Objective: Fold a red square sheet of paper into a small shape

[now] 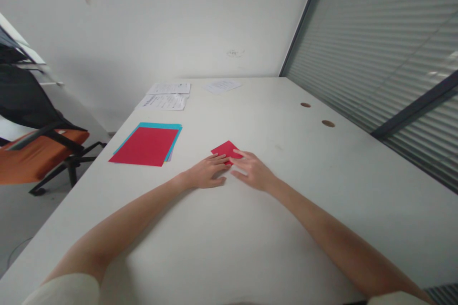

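A small folded red paper (226,149) lies on the white table (286,190) in front of me. My left hand (207,174) rests flat beside it, fingers stretched out with the tips on the paper's near edge. My right hand (252,170) lies next to it, fingers extended and pressing the paper's right corner. Neither hand grips anything; both press down on the paper.
A stack of coloured sheets (148,145), red on top of blue, lies to the left. Printed white papers (166,96) sit at the far edge by the wall. Two round cable holes (328,123) are at the right. An orange office chair (32,152) stands left of the table.
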{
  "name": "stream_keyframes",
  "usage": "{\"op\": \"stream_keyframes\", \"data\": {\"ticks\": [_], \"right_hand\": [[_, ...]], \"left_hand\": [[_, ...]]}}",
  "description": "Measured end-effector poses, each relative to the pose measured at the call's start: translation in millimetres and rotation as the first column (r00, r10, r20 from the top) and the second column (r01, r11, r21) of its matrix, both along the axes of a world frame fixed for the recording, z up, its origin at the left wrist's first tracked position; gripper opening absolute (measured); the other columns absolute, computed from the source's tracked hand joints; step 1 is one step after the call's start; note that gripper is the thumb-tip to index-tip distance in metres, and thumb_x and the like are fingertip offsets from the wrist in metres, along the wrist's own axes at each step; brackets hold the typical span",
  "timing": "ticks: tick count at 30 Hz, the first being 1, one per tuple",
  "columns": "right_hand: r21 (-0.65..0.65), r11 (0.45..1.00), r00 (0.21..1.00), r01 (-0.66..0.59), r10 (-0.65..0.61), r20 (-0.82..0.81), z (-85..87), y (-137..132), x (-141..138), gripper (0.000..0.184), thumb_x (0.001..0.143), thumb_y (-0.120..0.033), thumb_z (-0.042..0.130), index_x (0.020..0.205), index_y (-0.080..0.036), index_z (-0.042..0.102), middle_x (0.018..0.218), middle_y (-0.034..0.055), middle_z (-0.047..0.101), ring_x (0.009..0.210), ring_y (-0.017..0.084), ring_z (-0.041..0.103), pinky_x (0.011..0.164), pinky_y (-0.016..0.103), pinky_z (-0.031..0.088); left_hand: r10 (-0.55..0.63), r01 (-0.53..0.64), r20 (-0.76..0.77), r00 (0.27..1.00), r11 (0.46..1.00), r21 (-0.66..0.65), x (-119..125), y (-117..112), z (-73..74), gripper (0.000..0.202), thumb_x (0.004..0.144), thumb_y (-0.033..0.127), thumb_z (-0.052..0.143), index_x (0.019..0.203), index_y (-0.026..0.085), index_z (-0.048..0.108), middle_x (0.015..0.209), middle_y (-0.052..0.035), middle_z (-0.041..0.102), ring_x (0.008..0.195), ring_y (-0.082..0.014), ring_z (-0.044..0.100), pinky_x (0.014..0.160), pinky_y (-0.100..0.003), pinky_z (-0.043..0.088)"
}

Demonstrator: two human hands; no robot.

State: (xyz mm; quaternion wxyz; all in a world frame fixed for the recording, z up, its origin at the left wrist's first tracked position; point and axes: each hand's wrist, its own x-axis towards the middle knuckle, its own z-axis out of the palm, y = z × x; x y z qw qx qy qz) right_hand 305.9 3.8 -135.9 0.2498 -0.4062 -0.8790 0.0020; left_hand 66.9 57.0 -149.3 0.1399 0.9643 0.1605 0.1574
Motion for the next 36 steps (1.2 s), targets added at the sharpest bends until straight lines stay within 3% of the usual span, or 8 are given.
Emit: {"op": "stream_keyframes", "data": {"ticks": [3, 7, 10, 15, 22, 29, 33, 36], "right_hand": [[-0.073, 0.997, 1.0, -0.007, 0.008, 0.017, -4.4, 2, 3, 0.041, 0.096, -0.044, 0.051, 0.117, -0.016, 0.071, 0.115, 0.0133, 0.073, 0.133, 0.028, 0.051, 0.107, 0.048, 0.045], [-0.096, 0.976, 0.981, 0.196, -0.195, 0.02, -4.7, 16, 28, 0.04, 0.097, -0.042, 0.048, 0.103, -0.016, 0.077, 0.104, 0.0137, 0.076, 0.129, 0.031, 0.055, 0.106, 0.05, 0.045], [-0.013, 0.956, 0.956, 0.294, -0.294, 0.005, 1.5, 16, 24, 0.042, 0.098, -0.041, 0.047, 0.099, -0.014, 0.078, 0.098, 0.0152, 0.077, 0.126, 0.032, 0.056, 0.105, 0.051, 0.044], [-0.004, 0.999, 0.999, 0.042, -0.042, 0.033, 2.0, 4, -2, 0.038, 0.096, -0.042, 0.051, 0.115, -0.016, 0.073, 0.113, 0.012, 0.074, 0.133, 0.028, 0.051, 0.106, 0.046, 0.043], [0.001, 0.97, 0.967, 0.244, -0.243, 0.073, 3.4, 19, 26, 0.037, 0.096, -0.04, 0.051, 0.097, -0.014, 0.078, 0.093, 0.0137, 0.078, 0.127, 0.034, 0.056, 0.103, 0.053, 0.043], [-0.028, 1.0, 0.996, -0.011, 0.013, 0.084, 3.9, 6, 3, 0.036, 0.096, -0.042, 0.051, 0.108, -0.018, 0.075, 0.107, 0.0106, 0.076, 0.134, 0.028, 0.05, 0.105, 0.047, 0.043], [0.024, 0.978, 0.975, 0.207, -0.208, 0.077, 0.7, 19, 26, 0.038, 0.097, -0.039, 0.049, 0.088, -0.018, 0.079, 0.084, 0.0125, 0.077, 0.12, 0.03, 0.06, 0.103, 0.049, 0.042], [0.034, 0.928, 0.928, 0.371, -0.37, -0.032, 0.8, 33, 35, 0.036, 0.097, -0.033, 0.046, 0.089, -0.019, 0.078, 0.087, 0.0107, 0.077, 0.103, 0.028, 0.067, 0.098, 0.047, 0.045]], "left_hand": [[-0.003, 0.003, -0.016, 1.0, 1.0, 0.01, 0, 0, -0.2, 0.043, 0.089, 0.032, 0.058, 0.127, 0.013, 0.058, 0.149, -0.0198, 0.045, 0.142, -0.0308, 0.04, 0.118, -0.05, 0.03], [0.006, -0.006, -0.025, 1.0, 1.0, 0.014, 0, -1, 0.2, 0.042, 0.089, 0.032, 0.057, 0.127, 0.014, 0.058, 0.15, -0.0187, 0.045, 0.141, -0.0299, 0.04, 0.118, -0.05, 0.03], [0.007, -0.007, -0.025, 1.0, 1.0, 0.018, 0, -1, 0.4, 0.042, 0.089, 0.033, 0.057, 0.127, 0.013, 0.058, 0.149, -0.019, 0.045, 0.141, -0.03, 0.04, 0.118, -0.05, 0.03], [0.004, -0.003, -0.032, 0.999, 1.0, 0.024, 0, 0, 0.2, 0.044, 0.089, 0.033, 0.058, 0.127, 0.013, 0.058, 0.148, -0.0193, 0.047, 0.141, -0.0301, 0.041, 0.117, -0.049, 0.032], [0.014, -0.013, -0.051, 0.999, 1.0, 0.024, -1, 0, -0.7, 0.045, 0.09, 0.033, 0.056, 0.131, 0.016, 0.055, 0.152, -0.0162, 0.043, 0.142, -0.029, 0.039, 0.118, -0.051, 0.03], [0.011, -0.009, -0.056, 0.998, 1.0, 0.024, -1, 0, -0.3, 0.045, 0.089, 0.032, 0.057, 0.13, 0.014, 0.056, 0.15, -0.0185, 0.044, 0.143, -0.0296, 0.038, 0.119, -0.05, 0.029], [0.023, -0.024, -0.04, 0.999, 1.0, -0.006, -1, -1, -2.0, 0.044, 0.09, 0.032, 0.057, 0.13, 0.015, 0.056, 0.152, -0.0184, 0.042, 0.143, -0.0294, 0.037, 0.119, -0.051, 0.028], [0.052, -0.053, -0.025, 0.998, 0.998, -0.025, -1, -1, -3.4, 0.043, 0.09, 0.034, 0.057, 0.13, 0.016, 0.057, 0.151, -0.0175, 0.044, 0.143, -0.03, 0.038, 0.118, -0.052, 0.028]]}}
